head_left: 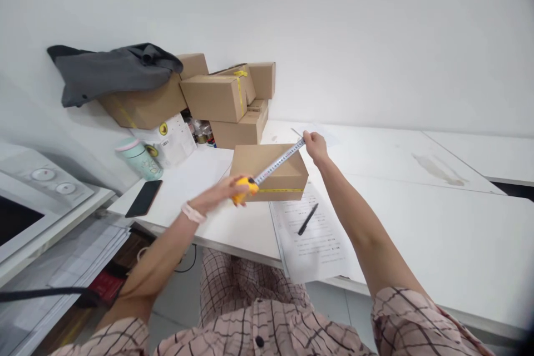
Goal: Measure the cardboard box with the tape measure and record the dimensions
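Note:
A small cardboard box [287, 175] with yellow tape stands on the white table [417, 233]. My left hand [223, 193] is closed round the yellow case of a tape measure [246, 189] at the box's near left corner. The blade [279, 162] runs diagonally across the box top. My right hand [315, 146] pinches the blade's far end at the box's far right corner.
A paper sheet [312, 239] with a black pen [307, 219] lies in front of the box. A stack of cardboard boxes [217, 100] with a grey garment [108, 69] stands at the back left, beside a green cup [139, 158] and a black phone [144, 198].

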The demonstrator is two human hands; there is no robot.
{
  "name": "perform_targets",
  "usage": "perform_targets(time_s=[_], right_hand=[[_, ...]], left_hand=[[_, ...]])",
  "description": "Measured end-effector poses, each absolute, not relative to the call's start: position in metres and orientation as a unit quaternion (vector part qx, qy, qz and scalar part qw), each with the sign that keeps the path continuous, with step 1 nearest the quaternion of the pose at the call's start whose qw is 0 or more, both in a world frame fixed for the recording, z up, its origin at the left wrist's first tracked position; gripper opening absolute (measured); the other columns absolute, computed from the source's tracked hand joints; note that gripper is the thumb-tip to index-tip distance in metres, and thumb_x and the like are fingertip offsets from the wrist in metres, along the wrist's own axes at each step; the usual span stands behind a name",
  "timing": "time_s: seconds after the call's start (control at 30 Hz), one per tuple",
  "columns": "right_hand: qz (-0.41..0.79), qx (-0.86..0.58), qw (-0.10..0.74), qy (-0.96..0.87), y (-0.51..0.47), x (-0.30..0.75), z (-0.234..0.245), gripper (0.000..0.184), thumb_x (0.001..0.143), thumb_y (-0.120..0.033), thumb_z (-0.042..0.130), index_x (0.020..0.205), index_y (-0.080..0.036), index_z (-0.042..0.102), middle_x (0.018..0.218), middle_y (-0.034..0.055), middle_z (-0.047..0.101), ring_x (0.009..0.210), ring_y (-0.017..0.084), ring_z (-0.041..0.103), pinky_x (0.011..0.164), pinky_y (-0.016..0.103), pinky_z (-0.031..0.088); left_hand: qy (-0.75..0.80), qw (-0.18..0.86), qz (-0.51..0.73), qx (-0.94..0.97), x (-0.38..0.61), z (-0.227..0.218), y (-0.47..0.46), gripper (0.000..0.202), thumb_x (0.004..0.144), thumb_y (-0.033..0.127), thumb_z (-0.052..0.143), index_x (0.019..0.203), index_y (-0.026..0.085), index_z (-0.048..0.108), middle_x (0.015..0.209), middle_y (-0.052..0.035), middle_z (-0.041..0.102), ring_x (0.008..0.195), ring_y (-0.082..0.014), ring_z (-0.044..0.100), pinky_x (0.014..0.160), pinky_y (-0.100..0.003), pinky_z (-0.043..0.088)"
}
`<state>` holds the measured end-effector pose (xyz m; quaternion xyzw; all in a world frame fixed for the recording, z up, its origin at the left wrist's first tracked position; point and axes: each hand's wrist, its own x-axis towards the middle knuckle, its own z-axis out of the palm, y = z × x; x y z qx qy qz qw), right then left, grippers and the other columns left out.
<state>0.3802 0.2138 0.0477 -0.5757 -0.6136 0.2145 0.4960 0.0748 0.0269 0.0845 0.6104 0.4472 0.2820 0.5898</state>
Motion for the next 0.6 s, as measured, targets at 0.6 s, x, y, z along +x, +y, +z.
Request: perform_targets(time_s=[0.6], right_hand=[[0.190,-0.639,0.245,-0.704,0.242,0.315,0.053,0.037,0.092,-0.052,0.050,0.085,-0.022,0.071,0.095,0.0056,0.074,0.096,0.021,0.065,0.091,0.033,0.041]], left_hand=[[0.358,0.746,0.415,0.378,0.176,0.041,-0.001,0.055,0.074,0.058,0.072,0.107,0.015,0.062,0.107,-0.0110,0.068,0.072,-0.0259,0.075,0.066,-0.036,0.060]])
